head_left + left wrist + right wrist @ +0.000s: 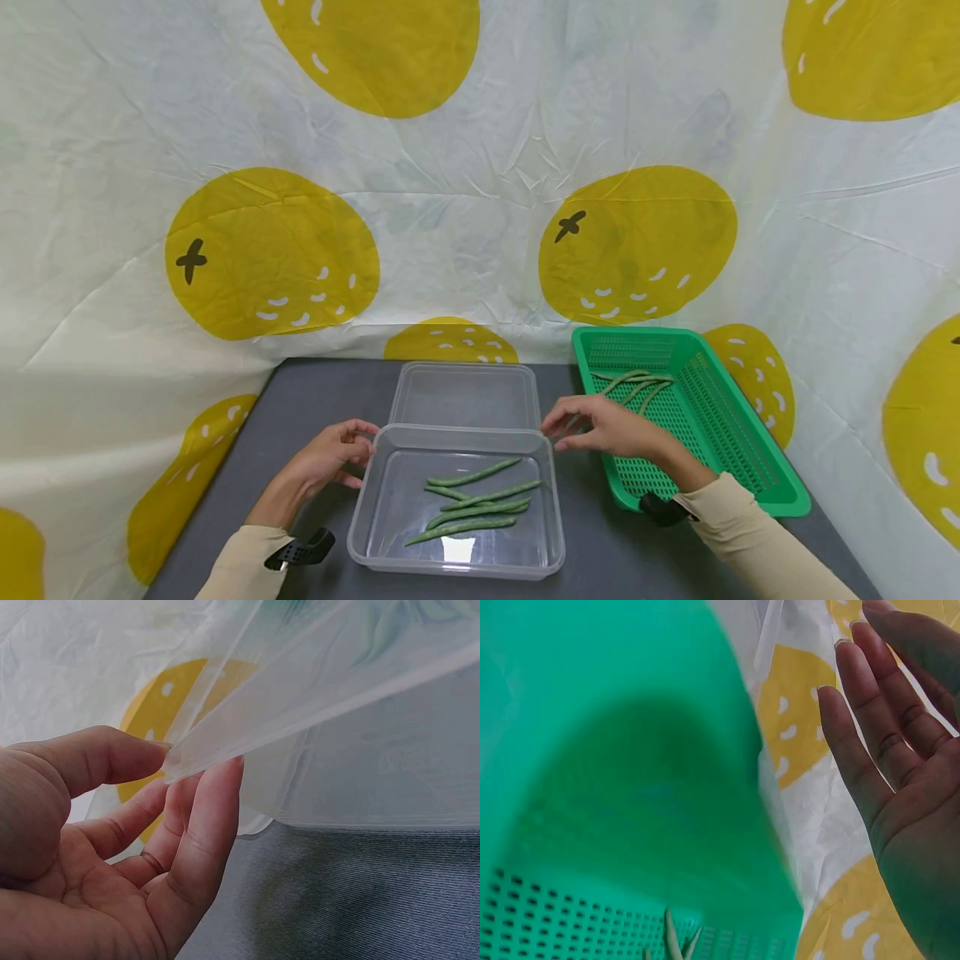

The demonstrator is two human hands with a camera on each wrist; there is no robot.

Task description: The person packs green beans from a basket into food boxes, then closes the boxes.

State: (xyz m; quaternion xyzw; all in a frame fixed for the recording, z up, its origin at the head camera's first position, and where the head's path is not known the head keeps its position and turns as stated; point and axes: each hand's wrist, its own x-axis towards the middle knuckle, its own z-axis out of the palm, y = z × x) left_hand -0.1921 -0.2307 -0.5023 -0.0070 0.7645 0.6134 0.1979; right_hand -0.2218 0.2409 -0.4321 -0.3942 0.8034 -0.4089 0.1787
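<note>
A clear plastic container (pixel 358 508) stands in front of me with several green beans (pixel 487 507) lying in it. At its far left corner, my left hand (pixel 326 458) pinches the rim (pixel 225 746), thumb above and fingertips below. My right hand (pixel 603 423) is by the far right corner, its fingertips close to the rim. In the right wrist view its fingers (pixel 866 690) are relaxed and hold nothing. Just behind the container lies a clear flat lid (pixel 465 396).
A green perforated basket (pixel 750 442) stands on the right side of the grey table (pixel 322 392), partly under my right forearm. Several green beans (pixel 626 382) lie at its far end. A white curtain with yellow fruit prints (pixel 457 250) hangs behind the table.
</note>
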